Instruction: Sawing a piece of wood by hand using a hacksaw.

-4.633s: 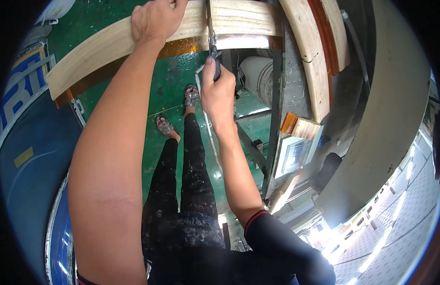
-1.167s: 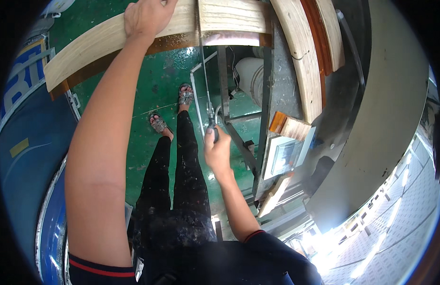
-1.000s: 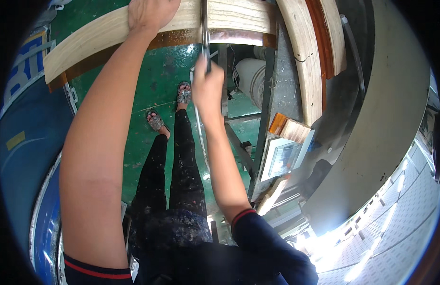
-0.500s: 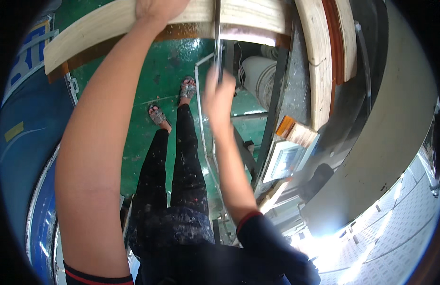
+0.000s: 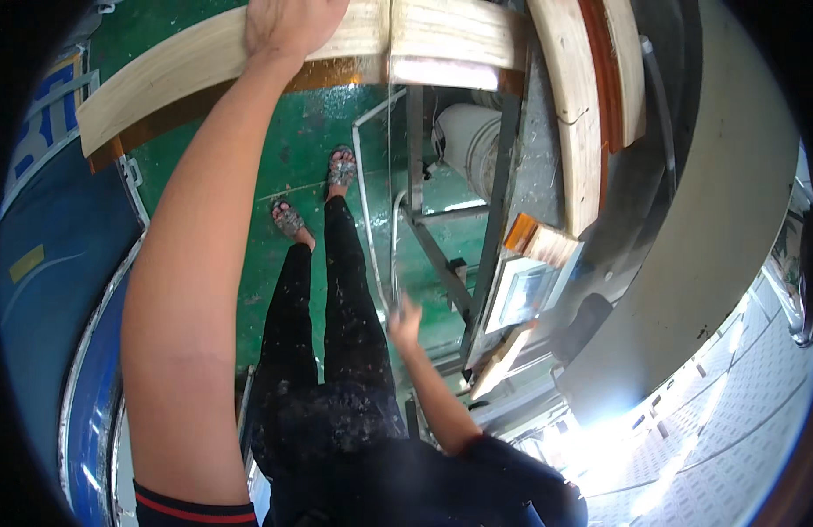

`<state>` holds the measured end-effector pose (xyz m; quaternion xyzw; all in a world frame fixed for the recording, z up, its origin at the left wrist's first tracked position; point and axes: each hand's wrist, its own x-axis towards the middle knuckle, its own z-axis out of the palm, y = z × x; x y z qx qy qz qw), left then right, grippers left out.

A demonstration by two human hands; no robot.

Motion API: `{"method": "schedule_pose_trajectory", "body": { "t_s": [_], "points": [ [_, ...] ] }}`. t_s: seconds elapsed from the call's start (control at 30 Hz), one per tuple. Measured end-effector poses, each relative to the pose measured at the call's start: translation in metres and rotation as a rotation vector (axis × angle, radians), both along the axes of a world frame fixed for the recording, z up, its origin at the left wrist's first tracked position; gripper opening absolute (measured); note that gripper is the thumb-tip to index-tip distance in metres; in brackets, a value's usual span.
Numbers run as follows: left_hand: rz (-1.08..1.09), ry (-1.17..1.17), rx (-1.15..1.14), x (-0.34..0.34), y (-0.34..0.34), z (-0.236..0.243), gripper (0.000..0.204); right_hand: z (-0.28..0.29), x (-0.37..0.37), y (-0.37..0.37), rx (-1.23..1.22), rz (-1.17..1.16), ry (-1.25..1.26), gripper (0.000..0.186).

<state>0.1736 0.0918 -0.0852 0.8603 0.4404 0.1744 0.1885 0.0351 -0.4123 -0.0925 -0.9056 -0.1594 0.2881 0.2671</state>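
Two hands in my head view: the right hand curls around the saw; the left hand rests on the curved board beneath it, finger spread out of frame, untellable. I'd expect stiff, heavyish wood, best pinned under that palm.

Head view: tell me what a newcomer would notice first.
A pale curved wooden piece arches across the top, the left hand on it. Just below centre, the right hand grips a saw, its thin blade running up to the wood. Beneath, the floor is bright green.
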Motion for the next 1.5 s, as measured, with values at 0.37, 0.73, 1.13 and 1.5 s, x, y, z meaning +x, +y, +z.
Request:
{"method": "schedule_pose_trajectory", "body": {
  "t_s": [0.37, 0.73, 1.13, 1.5],
  "points": [
    [0.020, 0.131, -0.067, -0.012, 0.010, -0.010, 0.032, 0.027, -0.056, -0.047, -0.296, -0.054, 0.384, 0.041],
    [-1.169, 0.028, -0.643, -0.047, -0.130, 0.049, 0.039, 0.004, -0.042, -0.094, -0.560, -0.202, 0.473, 0.050],
    [-0.868, -0.114, -0.751, -0.046, -0.113, 0.073, 0.025, 0.041, 0.008, -0.082, -0.401, 0.004, 0.247, 0.043],
    [0.048, 0.234, -0.040, -0.045, 0.025, -0.010, 0.049, 0.101, 0.013, -0.124, -0.112, 0.201, 0.248, 0.029]
  ]
}}
